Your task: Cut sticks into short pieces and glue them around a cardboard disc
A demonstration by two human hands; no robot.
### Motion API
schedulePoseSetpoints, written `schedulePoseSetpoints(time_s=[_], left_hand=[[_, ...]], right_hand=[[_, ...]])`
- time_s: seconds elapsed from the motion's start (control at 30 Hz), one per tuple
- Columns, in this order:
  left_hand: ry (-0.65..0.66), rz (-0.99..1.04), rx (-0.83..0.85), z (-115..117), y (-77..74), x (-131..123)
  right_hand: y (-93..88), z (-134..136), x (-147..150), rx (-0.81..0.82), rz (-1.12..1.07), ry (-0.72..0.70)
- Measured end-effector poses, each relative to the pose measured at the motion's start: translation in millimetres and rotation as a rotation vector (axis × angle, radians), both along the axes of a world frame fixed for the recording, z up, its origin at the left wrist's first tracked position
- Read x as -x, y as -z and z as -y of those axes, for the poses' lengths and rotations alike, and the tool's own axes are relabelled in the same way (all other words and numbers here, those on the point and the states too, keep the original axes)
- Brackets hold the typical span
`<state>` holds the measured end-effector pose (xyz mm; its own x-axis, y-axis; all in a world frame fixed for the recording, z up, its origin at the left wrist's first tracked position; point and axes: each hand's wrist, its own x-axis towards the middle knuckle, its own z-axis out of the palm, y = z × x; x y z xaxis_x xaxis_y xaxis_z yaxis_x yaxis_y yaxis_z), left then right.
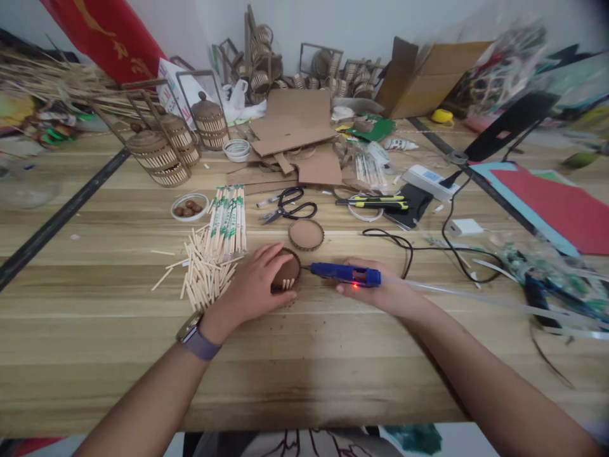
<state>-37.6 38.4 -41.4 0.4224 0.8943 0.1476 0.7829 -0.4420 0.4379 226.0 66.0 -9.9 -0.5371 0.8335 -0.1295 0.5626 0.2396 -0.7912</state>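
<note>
My right hand (pixel 371 287) is wrapped round a blue hot glue gun (pixel 343 273) with a red light lit and a clear glue stick trailing from its back. The gun's nozzle points left and meets the rim of a round cardboard base (pixel 294 270). A few short wooden sticks (pixel 288 284) stand inside that base near its front edge. My left hand (pixel 259 279) grips the base from the left, fingers behind and thumb in front. Just beyond lies a second cardboard disc (pixel 306 235) with a dark rim. Beside my left hand is a pile of cut sticks (pixel 204 273).
Wrapped chopsticks (pixel 229 219), a dish of brown beads (pixel 189 207), scissors (pixel 288 206) and a yellow-black utility knife (pixel 380 202) lie beyond my hands. Finished stick lanterns (pixel 159 155) stand back left. Cardboard sheets (pixel 295 120) fill the back middle. A black cable (pixel 428 248) loops at right.
</note>
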Motion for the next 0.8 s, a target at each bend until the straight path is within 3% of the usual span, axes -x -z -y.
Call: schedulePoseSetpoints(time_s=[0.23,0.47,0.8], left_hand=[[-0.007,0.002,-0.049,-1.2,5.5,-1.5],[0.036,0.027,-0.027,-2.7,1.1,3.1],[0.113,0.078,0.055,-2.6,-6.0,9.2]], right_hand=[[0.3,0.7,-1.3,-0.035,-0.016,-0.043],[0.7,4.0,2.9,-0.142,-0.004,-0.126],[-1.0,4.1,1.3,-0.048,-0.014,-0.093]])
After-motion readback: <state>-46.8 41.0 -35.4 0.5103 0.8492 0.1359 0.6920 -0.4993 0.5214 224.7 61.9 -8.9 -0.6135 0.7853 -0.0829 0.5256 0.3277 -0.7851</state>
